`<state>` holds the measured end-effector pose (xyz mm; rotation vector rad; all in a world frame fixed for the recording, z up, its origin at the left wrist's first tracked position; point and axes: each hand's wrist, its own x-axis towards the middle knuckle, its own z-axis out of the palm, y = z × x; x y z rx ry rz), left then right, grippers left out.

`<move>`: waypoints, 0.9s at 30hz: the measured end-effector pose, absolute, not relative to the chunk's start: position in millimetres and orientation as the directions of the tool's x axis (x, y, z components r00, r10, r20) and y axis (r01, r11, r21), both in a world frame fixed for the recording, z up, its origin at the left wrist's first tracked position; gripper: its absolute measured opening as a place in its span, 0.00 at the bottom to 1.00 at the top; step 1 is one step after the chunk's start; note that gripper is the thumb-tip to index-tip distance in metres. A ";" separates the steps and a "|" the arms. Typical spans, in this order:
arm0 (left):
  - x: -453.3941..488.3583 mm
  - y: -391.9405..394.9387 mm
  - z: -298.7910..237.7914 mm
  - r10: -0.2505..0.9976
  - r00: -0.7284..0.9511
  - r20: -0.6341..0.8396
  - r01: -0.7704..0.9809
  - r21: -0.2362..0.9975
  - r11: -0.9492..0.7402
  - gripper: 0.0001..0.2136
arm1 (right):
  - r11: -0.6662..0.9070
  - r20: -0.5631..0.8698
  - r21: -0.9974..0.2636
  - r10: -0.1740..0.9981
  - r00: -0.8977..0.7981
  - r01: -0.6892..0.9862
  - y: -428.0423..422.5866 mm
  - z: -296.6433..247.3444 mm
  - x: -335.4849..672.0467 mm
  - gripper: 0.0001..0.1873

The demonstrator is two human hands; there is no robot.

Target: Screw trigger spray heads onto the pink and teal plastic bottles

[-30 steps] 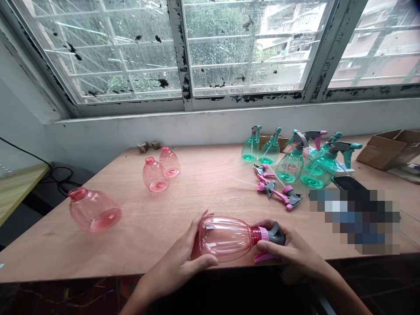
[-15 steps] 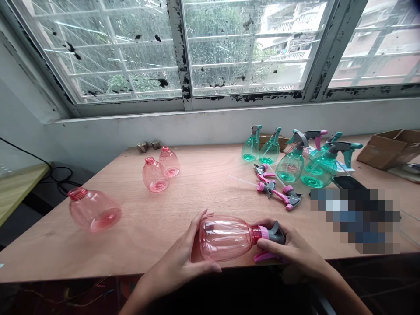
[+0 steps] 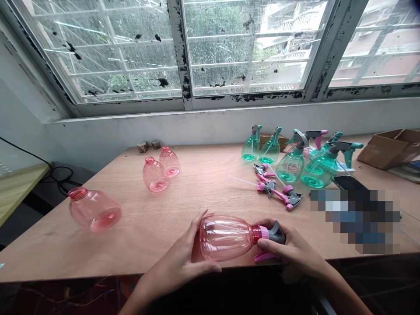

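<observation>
A clear pink spray bottle (image 3: 226, 238) lies on its side at the table's front edge, its neck toward the right. My left hand (image 3: 182, 251) is wrapped around its base end, thumb below and fingers above. At the neck, my right hand (image 3: 297, 247) grips the grey and pink spray head (image 3: 276, 234), whose pink collar meets the bottle's red-pink neck. The pink trigger (image 3: 265, 257) points down toward me. Some right-hand fingers are hidden behind the head. Beyond lie several loose pink and grey spray heads (image 3: 269, 188).
Three open pink bottles (image 3: 95, 210) stand on the left of the wooden table (image 3: 197, 183). Green spray bottles (image 3: 290, 166) cluster at the back right, near a black phone (image 3: 351, 183), a pixelated patch and a cardboard box (image 3: 380, 151). Two small blocks (image 3: 142, 147) sit by the wall.
</observation>
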<state>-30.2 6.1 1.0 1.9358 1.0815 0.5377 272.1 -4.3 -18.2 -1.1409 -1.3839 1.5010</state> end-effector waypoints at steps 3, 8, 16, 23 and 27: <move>-30.4 6.2 1.3 0.844 0.535 -0.030 0.489 0.826 -0.281 0.49 | -0.115 -0.112 -0.993 0.948 -0.298 0.006 -4.5 -17.6 272.1 0.20; -30.7 6.1 0.6 0.849 0.527 -0.035 0.516 0.807 -0.287 0.47 | -0.086 -0.090 -0.996 0.951 -0.294 0.027 -3.6 -18.8 273.3 0.18; -31.0 6.3 -0.5 0.845 0.534 -0.036 0.528 0.795 -0.300 0.46 | -0.089 -0.097 -0.995 0.952 -0.290 0.039 -4.2 -19.4 274.3 0.19; -32.0 6.2 -3.1 0.850 0.526 -0.028 0.530 0.792 -0.303 0.46 | -0.075 -0.083 -0.997 0.951 -0.297 0.037 -2.7 -22.7 275.2 0.18; -32.5 6.7 -4.5 0.848 0.530 -0.019 0.518 0.799 -0.306 0.46 | -0.054 -0.065 -0.998 0.947 -0.315 0.043 -1.5 -24.9 276.7 0.17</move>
